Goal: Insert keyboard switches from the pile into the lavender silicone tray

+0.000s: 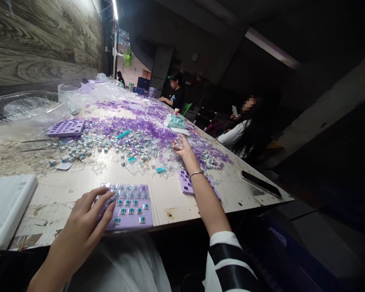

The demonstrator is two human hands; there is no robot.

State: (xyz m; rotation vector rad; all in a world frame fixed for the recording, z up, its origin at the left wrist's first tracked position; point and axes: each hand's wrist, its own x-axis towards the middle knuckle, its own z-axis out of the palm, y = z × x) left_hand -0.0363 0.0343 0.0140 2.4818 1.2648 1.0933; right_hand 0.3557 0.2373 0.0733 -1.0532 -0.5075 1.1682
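Note:
My left hand [86,211] rests over the left side of a purple keyboard [130,221] at the table's front edge. Its fingers are apart, and they hide that side. Blue-stemmed key switches [131,211] sit in the keyboard, and clear keycaps [129,189] cover its upper rows. My right hand [184,149] reaches out over the pile, its fingers curled around small clear pieces that look like keycaps [178,142]. Under my right forearm lies a second purple keyboard frame [186,182], partly hidden. Loose switches [109,144] and purple clear keycaps [146,126] spread beyond the hands.
A white box-like object [10,207] lies at left, near a purple frame [66,127] and a clear plastic tray [24,107]. A tissue pack [176,121] stands beyond my right hand. A phone [260,183] lies at the right edge. Two people [176,95] sit farther along the right side.

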